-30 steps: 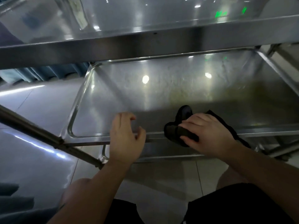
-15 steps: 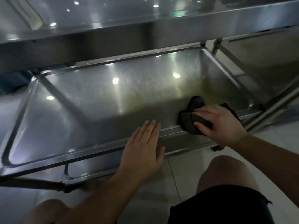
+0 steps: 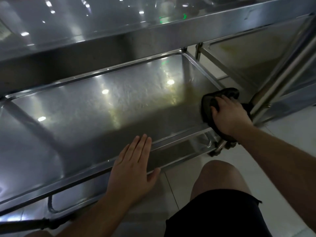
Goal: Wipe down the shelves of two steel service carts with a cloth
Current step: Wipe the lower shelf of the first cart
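The middle shelf [image 3: 106, 115] of a steel service cart fills the view, under the cart's top shelf [image 3: 102, 28]. My right hand [image 3: 229, 115] presses a dark cloth [image 3: 207, 103] onto the shelf's near right corner and rim. My left hand [image 3: 133, 168] lies flat with fingers together on the shelf's front rim, holding nothing. A lower shelf [image 3: 71, 200] shows beneath the front rim. A second steel cart [image 3: 253, 53] stands just to the right.
An upright steel post [image 3: 282, 74] of the carts rises right beside my right hand. A caster wheel [image 3: 217, 149] sits below the corner. My knee [image 3: 222, 175] and black shorts are close to the front rim, on a light tiled floor [image 3: 290, 139].
My right hand slid the cloth along the front rim to the right corner. My left hand let go of the rim and now lies flat on it. The view shifted right.
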Demonstrator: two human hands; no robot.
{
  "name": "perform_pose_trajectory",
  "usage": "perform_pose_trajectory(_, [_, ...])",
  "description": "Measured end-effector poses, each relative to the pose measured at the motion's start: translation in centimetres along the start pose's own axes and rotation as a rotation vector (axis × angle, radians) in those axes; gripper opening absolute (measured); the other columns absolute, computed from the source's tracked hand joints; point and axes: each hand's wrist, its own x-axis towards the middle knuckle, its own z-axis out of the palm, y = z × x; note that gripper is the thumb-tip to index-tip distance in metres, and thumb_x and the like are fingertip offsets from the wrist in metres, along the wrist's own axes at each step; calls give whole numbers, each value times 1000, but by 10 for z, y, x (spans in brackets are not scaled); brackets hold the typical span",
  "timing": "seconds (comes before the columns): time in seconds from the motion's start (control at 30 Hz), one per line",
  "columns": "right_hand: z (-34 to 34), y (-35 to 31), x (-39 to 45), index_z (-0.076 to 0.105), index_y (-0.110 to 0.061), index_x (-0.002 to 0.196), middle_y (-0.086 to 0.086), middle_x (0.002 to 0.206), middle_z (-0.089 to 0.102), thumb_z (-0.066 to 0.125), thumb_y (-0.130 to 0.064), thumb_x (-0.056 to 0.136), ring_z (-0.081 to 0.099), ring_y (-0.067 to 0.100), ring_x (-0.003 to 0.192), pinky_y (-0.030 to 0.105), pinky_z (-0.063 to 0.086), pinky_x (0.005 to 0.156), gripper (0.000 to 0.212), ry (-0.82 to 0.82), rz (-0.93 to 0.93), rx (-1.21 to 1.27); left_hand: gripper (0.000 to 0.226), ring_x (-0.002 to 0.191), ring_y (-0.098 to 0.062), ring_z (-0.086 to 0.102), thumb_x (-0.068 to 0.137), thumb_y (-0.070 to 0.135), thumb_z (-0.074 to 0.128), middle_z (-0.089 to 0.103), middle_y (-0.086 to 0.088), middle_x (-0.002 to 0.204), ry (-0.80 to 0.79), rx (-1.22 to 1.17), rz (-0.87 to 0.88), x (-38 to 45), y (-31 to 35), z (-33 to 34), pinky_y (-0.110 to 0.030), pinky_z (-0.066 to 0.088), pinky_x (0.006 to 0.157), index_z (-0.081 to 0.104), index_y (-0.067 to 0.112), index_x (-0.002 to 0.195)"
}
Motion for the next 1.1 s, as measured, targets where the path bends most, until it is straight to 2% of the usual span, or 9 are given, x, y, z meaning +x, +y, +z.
perform_pose_trajectory(0.1, [-5, -46, -5, 31, -8, 161, 20, 167, 31, 30, -42, 108, 30, 42, 151, 50, 25, 125, 63, -37, 154, 42, 91, 162, -20, 19, 100, 69, 41, 22, -4, 175, 0, 7, -5, -1, -2, 2, -36, 10, 128, 21, 14, 169])
perform_pose_trajectory(0.27, [9, -101, -71, 29, -16, 165, 7, 171, 30, 19, -56, 102, 24, 30, 157, 44, 19, 129, 74, -135, -495, 34, 90, 162, -20, 18, 101, 70, 36, 21, -3, 176, -7, 2, 6, -5, -9, 6, -38, 15, 128, 21, 14, 169])
perform_pose_trajectory(0.33, [6, -94, -77, 28, -25, 166, -3, 172, 27, 19, -64, 101, 19, 24, 160, 42, 19, 130, 76, -177, -529, 75, 89, 163, -19, 16, 102, 71, 33, 19, -2, 176, -15, 4, 21, -6, -11, 6, -37, 13, 129, 19, 15, 170])
perform_pose_trajectory(0.47, [-2, -41, -27, 39, -13, 158, 12, 165, 39, 37, -45, 108, 34, 37, 151, 49, 32, 122, 60, -42, -194, 2, 87, 163, -18, 17, 102, 70, 33, 19, -1, 176, -9, -13, 39, -6, -13, 4, -36, 12, 129, 18, 16, 170])
perform_pose_trajectory(0.57, [-10, -12, 16, 20, -11, 165, 13, 174, 16, 27, -46, 110, 13, 41, 158, 55, 20, 126, 65, -106, 89, -11, 89, 163, -16, 13, 100, 71, 37, 15, 2, 177, -16, -28, 38, -7, -13, 4, -37, 12, 129, 16, 19, 170])
perform_pose_trajectory(0.73, [-13, -42, 72, 17, -9, 165, 16, 173, 16, 26, -43, 110, 11, 42, 158, 57, 13, 128, 65, -77, 123, 41, 92, 163, -16, 11, 98, 78, 33, 14, 3, 177, -46, -25, 24, -7, -12, 6, -42, 21, 129, 17, 22, 170])
perform_pose_trajectory(0.87, [-9, -111, 63, 38, -6, 155, 18, 161, 39, 34, -39, 110, 37, 40, 145, 48, 29, 121, 56, -106, -276, 11, 93, 163, -20, 17, 97, 78, 34, 19, 1, 176, -31, -23, 25, -5, -11, 7, -41, 17, 127, 22, 19, 169])
perform_pose_trajectory(1.0, [8, -125, 1, 28, -24, 166, -2, 173, 23, 31, -55, 108, 16, 20, 160, 34, 9, 129, 65, -230, -781, 67, 94, 161, -21, 22, 96, 74, 44, 23, 0, 175, -4, -39, 40, -5, -13, 9, -40, 20, 126, 24, 18, 168])
perform_pose_trajectory(1.1, [1, -79, 15, 35, -26, 163, -3, 170, 31, 38, -53, 107, 23, 19, 158, 33, 11, 128, 62, -185, -782, 45, 99, 161, -21, 23, 90, 69, 58, 24, 0, 175, 22, -50, 62, -6, -15, 9, -41, 23, 125, 26, 16, 167])
